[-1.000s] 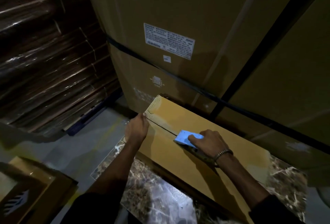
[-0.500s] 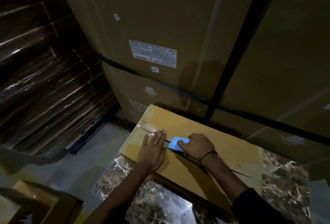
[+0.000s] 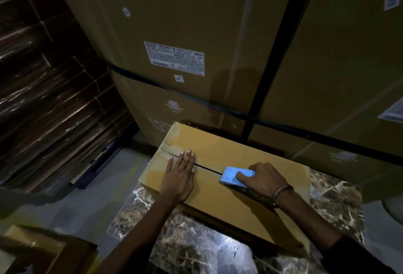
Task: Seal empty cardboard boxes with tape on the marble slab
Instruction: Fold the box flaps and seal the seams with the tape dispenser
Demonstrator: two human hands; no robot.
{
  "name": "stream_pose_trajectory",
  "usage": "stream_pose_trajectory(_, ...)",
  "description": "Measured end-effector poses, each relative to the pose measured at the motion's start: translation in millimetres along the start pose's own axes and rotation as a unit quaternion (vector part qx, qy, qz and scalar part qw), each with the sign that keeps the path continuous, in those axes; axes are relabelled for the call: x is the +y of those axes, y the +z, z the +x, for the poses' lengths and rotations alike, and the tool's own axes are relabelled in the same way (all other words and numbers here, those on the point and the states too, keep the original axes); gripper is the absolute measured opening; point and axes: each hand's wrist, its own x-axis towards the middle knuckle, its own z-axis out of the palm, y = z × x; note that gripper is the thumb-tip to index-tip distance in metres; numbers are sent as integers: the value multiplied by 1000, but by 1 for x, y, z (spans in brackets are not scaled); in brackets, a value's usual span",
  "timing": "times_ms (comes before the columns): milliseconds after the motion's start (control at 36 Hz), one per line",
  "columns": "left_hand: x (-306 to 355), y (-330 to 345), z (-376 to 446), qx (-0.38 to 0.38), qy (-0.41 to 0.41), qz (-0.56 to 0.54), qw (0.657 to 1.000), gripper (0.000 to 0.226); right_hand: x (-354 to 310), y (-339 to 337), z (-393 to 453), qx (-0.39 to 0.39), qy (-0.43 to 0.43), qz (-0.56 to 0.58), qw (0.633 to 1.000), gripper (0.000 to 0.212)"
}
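Pressing flat with straight fingers, your left hand (image 3: 179, 176) holds down the cardboard box (image 3: 220, 188) lying on the marble slab (image 3: 192, 238); your right hand (image 3: 265, 179) curls around a blue tape dispenser (image 3: 234, 178) on its centre seam (image 3: 207, 167), large strapped cartons (image 3: 196, 22) behind.

A cardboard box (image 3: 218, 177) lies on the marble slab (image 3: 196, 247), large stacked cartons (image 3: 185, 33) right behind it. On its top, the left hand (image 3: 180, 177) rests left of the tape dispenser (image 3: 232, 176), held by the right hand (image 3: 265, 178). Another box (image 3: 50, 249) sits on the floor at lower left.
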Motion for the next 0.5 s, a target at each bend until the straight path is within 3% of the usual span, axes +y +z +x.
stream_pose_trajectory(111,4,-3,3,11,-89,-35,995,71,2,5,-3,1,-15,-6,1000,59)
stream_pose_trajectory(222,1,-10,13,84,-201,-56,974,77,5,4,-2,9,-22,15,1000,54)
stream_pose_trajectory(333,-13,-12,26,124,-229,-28,965,72,5,1,-7,22,-36,28,999,56)
stream_pose_trajectory(500,-15,-16,31,128,-265,-11,956,70,5,2,-9,24,-52,20,998,53)
